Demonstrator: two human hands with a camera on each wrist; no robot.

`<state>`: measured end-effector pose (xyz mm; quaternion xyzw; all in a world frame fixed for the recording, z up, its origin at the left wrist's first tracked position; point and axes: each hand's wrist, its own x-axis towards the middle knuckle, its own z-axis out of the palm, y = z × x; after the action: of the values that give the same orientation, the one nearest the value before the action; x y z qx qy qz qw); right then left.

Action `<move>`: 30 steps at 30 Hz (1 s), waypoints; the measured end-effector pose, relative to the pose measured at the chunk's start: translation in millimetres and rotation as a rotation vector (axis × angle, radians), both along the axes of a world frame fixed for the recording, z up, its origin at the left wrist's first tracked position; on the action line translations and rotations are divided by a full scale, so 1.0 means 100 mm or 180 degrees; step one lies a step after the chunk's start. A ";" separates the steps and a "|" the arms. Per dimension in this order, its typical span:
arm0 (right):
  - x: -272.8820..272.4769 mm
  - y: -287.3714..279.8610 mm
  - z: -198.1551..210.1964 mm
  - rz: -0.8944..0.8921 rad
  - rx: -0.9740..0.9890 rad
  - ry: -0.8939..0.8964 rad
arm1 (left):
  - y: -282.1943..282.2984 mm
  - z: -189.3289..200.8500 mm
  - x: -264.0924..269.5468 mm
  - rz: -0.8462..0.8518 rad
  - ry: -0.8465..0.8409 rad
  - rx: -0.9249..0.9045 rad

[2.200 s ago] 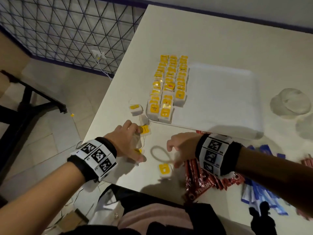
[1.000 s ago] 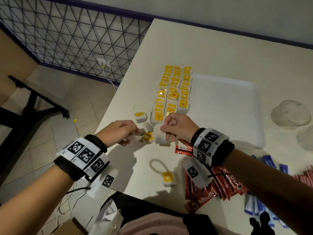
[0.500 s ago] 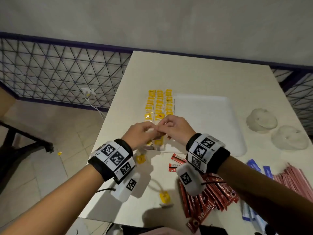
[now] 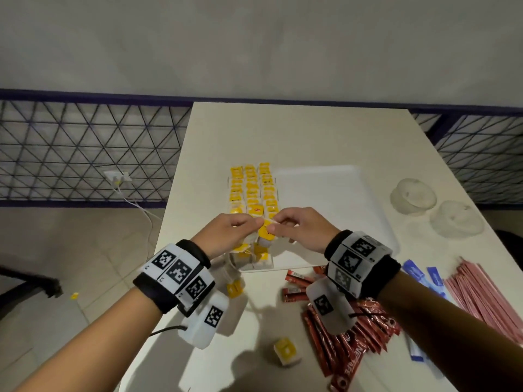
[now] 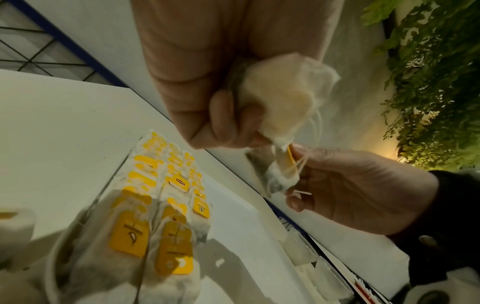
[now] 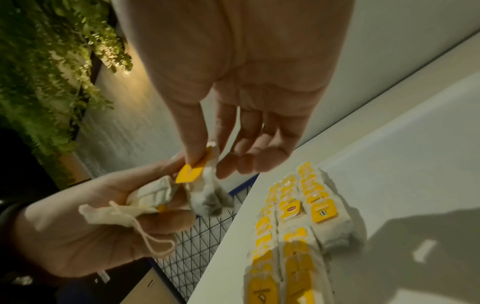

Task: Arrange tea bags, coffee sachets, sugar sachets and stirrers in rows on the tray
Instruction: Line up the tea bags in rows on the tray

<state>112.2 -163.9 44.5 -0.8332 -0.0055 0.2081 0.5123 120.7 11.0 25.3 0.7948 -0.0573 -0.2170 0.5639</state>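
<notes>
Left hand (image 5: 207, 86) clutching crumpled tea bags (image 5: 283, 96), right hand (image 6: 241, 86) pinching one bag's yellow tag (image 6: 191, 172), wrist views alone show this, head view shows tray (image 4: 325, 193) rows beneath

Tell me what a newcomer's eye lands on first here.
First, both hands, left hand and right hand, raised together over the tray, each pinching tea bags whose strings look tangled. Next, the yellow-tagged rows of tea bags on the tray's left side, then the red sachets heaped near the right wrist.
</notes>
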 end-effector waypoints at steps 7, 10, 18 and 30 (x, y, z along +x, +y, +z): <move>-0.06 0.00 0.00 0.0170 -0.0030 0.0116 | 0.03 -0.06 0.09 0.0102 -0.0107 -0.0082; -0.08 -0.01 0.00 0.0292 -0.0049 0.0132 | 0.00 -0.08 0.08 0.0225 -0.0022 -0.0159; -0.01 -0.05 -0.13 -0.0084 0.0295 0.0072 | -0.08 -0.25 0.06 0.0137 0.0442 -0.0069; 0.14 -0.18 -0.48 -0.0172 0.0070 0.0332 | -0.22 -0.44 0.04 -0.0604 0.0386 0.1089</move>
<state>126.3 -182.4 -3.1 -0.8154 0.0415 0.2373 0.5264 125.1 -10.7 -18.8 0.8554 -0.0602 -0.3233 0.4001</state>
